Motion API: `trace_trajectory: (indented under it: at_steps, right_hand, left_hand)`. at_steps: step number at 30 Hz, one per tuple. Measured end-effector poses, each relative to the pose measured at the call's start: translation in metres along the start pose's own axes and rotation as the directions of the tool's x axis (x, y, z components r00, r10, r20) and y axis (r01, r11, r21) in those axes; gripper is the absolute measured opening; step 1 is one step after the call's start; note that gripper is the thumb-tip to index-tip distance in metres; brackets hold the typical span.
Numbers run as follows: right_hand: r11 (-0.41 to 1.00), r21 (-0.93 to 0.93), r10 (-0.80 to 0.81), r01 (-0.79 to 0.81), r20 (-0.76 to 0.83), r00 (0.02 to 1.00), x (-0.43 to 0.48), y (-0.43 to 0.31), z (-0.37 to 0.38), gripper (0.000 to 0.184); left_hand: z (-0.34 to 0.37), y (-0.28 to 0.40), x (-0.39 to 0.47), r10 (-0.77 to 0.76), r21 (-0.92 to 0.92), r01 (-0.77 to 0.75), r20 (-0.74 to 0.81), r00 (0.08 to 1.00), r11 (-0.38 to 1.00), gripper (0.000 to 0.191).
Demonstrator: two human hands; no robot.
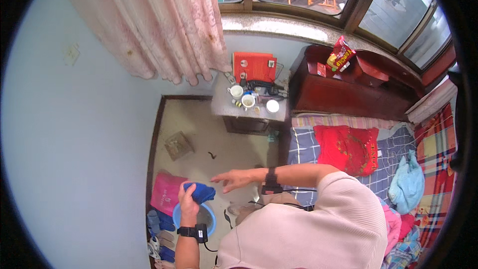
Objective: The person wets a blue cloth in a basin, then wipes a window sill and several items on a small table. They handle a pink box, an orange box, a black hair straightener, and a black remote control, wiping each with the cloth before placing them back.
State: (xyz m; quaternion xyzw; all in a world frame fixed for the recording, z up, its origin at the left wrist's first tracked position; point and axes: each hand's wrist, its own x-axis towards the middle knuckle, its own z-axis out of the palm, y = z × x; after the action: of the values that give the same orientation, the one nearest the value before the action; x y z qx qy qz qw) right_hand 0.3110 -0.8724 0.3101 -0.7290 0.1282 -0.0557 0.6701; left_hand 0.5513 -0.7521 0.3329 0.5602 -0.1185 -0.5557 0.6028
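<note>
A folded or bunched blue cloth (201,193) is gripped in my left hand (188,201), above the rim of a light-blue plastic basin (211,228). Dark-looking liquid seems to lie in the basin, partly covered by my forearm. My right hand (233,180) reaches across from the right with its fingers spread and holds nothing. A small gap separates its fingertips from the cloth. Behind the basin a pink bag (168,190) bearing writing rests on the floor against the wall.
Several shoes and slippers (164,237) line the left wall. Farther off stand a square box-like object (178,145) and a nightstand (220,106) with cups (248,101). The bed (302,149) on the right carries a red pillow (351,149). Cables run from my wrist bands.
</note>
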Motion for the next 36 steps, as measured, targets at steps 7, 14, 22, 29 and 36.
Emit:
trace_trajectory:
  at_steps: [7,14,22,29,36]
  right_hand:
    - [0.437,-0.730,0.450,-0.525,-0.329,0.831,-0.145,0.074,-0.115,0.041]
    - [0.426,-0.384,0.630,-0.819,-0.523,0.573,-0.254,0.116,-0.175,0.045]
    - [0.713,-0.121,0.388,-0.690,-0.752,0.532,-0.178,0.072,-0.244,0.073]
    - [0.769,-0.504,-0.404,-0.393,-0.860,0.312,-0.004,-0.142,-0.390,0.099]
    - [0.645,-0.762,-0.759,-0.054,-0.647,0.069,0.132,-0.303,-0.503,0.116]
  left_hand:
    - [-0.059,0.025,-0.027,0.120,0.306,-0.025,-0.298,0.947,0.952,0.023]
    - [-0.069,0.014,-0.010,-0.083,0.119,0.159,-0.478,0.875,0.980,0.020]
    - [0.063,0.104,0.216,0.211,0.641,-0.155,-0.011,0.977,0.752,0.049]
    - [0.270,0.265,0.372,0.638,0.677,-0.616,0.275,0.719,0.403,0.107]
    - [0.365,0.345,0.403,0.344,0.630,-0.681,0.587,0.733,0.375,0.067]
